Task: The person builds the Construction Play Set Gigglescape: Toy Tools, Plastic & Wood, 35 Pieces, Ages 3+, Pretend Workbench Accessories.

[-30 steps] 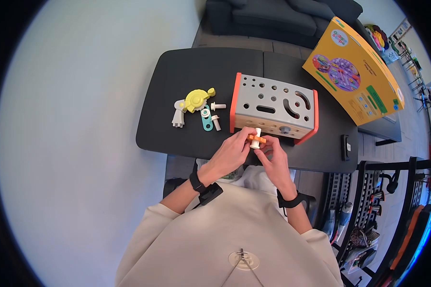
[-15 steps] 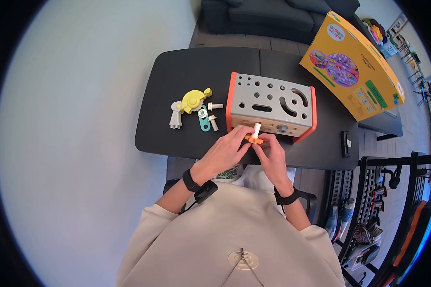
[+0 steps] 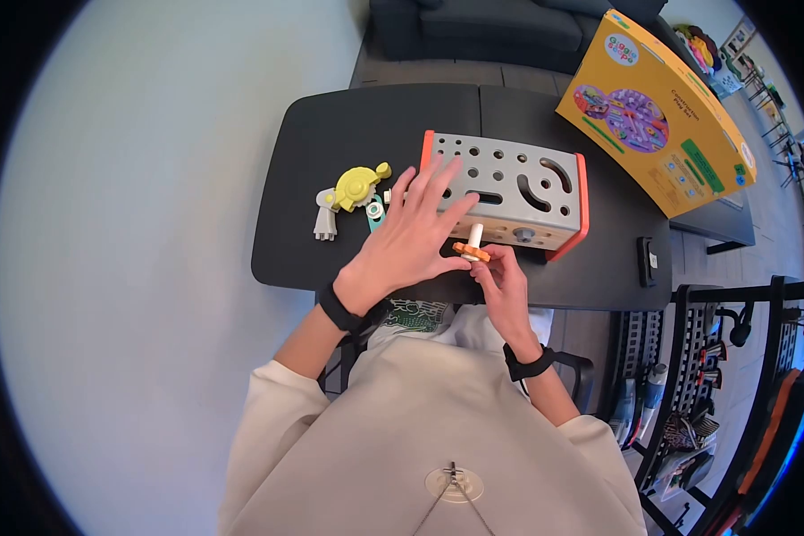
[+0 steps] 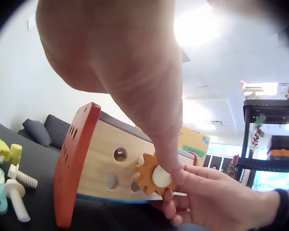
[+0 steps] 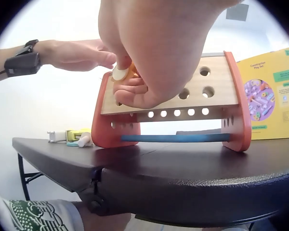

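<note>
Right wrist view, upper left: my right hand (image 5: 154, 53) partly hides the orange gear (image 5: 131, 73); the top edge crops the hand.

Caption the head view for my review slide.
Right hand holds an orange gear on a white bolt by the toy workbench; left hand spread open alongside.

A yellow cardboard box (image 3: 648, 159) with a round purple picture stands at the far right of the black, round-cornered table (image 3: 353, 121). A small black oblong object (image 3: 645, 262) lies near the table's right edge; beyond sits a dark grey sofa (image 3: 496, 29).
</note>
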Tool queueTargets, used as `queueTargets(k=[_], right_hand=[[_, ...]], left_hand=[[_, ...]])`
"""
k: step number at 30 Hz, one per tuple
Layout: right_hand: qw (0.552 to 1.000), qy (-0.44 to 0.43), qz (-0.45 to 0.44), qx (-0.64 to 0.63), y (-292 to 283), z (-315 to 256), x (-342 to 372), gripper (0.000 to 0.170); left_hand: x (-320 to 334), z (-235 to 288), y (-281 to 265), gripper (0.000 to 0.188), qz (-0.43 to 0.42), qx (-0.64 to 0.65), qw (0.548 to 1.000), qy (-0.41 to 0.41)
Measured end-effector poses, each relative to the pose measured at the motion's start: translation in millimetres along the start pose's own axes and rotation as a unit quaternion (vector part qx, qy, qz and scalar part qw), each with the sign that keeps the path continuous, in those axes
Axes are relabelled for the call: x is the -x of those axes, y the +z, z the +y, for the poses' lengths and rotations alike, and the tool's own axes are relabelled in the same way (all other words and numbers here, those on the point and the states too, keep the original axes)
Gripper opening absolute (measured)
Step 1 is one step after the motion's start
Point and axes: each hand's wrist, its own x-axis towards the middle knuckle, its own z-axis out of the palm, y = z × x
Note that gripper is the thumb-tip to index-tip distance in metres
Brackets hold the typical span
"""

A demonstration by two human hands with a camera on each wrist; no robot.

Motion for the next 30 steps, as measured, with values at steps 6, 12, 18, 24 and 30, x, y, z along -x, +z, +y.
queueTargets(k=[6,12,18,24,30], right_hand=[[1.000,0.012,0.003,-0.016,-1,4,-1,0.023],[0.999,0.016,0.003,-0.039,1,1,-4,0.024],[0.998,0.032,0.000,-0.059,3,2,-7,0.023],[0.984,0.057,-0.002,-0.168,6,3,-11,0.033],[0.937,0.165,-0.076,-0.299,9,-11,-11,0.041]], left_hand=[[-21,-6,4,0.089,-0.041,0.008,0.998,0.044],[-27,-8,9,0.081,-0.045,-0.004,0.998,0.045],[-26,-16,15,0.073,-0.071,0.020,0.997,0.037],[-24,-14,17,0.064,-0.055,-0.004,0.998,0.036],[-21,-13,20,0.061,-0.044,-0.034,0.997,0.044]])
